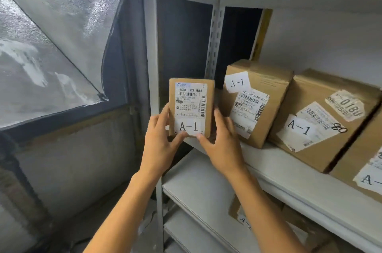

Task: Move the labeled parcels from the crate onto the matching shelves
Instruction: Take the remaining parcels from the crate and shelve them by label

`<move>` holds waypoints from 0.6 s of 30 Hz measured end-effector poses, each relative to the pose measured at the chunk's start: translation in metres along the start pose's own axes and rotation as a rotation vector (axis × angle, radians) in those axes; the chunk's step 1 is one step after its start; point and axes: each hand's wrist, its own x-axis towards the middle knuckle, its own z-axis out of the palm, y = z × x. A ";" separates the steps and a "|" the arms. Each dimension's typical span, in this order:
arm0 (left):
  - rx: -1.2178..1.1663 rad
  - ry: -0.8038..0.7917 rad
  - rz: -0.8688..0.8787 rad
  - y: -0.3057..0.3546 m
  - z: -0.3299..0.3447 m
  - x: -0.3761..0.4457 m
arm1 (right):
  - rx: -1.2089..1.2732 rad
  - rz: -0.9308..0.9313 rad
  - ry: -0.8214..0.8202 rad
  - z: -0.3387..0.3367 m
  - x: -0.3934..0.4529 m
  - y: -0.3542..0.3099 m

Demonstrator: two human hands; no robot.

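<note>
Three boxes marked A-1 already up on the shelf (268, 172) at right of frame, plus a fourth label just peeking in at the right edge. Crate nowhere in view, so no telling how many remain to shift. Somewhere mid-task, by the look of it, with this parcel about to land beside its namesakes.

Starting at left of frame: frosted window pane (41, 46) and dark frame, nothing to do with the job. Moving in to centre: left hand (160, 141) raised, fingers up along the left edge of the small parcel (191, 107), thumb hooked under the bottom edge by the A-1 sticker. Parcel held upright, label facing the camera, hovering at the shelf's left end in front of the grey upright post (151, 66), not yet set down as far as can be judged.

Right hand (222, 141) mirroring it, fingers along the right edge, thumb tucked under the bottom corner. Both hands clamped on the same parcel, one each side, set close together with only the box between them.

Further right: first shelved box (254, 103) standing just beside the held parcel, second shelved box (322, 120) tilted next to it, scribbled "80" on its face. Lower shelves at bottom centre showing more cardboard with partial labels, too cropped to read. Left to do: slide this one in, then back for the rest.
</note>
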 end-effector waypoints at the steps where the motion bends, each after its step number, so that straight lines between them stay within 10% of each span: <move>1: -0.004 -0.008 0.005 -0.007 0.000 0.009 | 0.003 0.005 0.007 0.006 0.006 0.001; 18: -0.082 -0.282 0.172 -0.049 0.010 0.072 | -0.322 0.015 0.263 0.050 0.013 0.003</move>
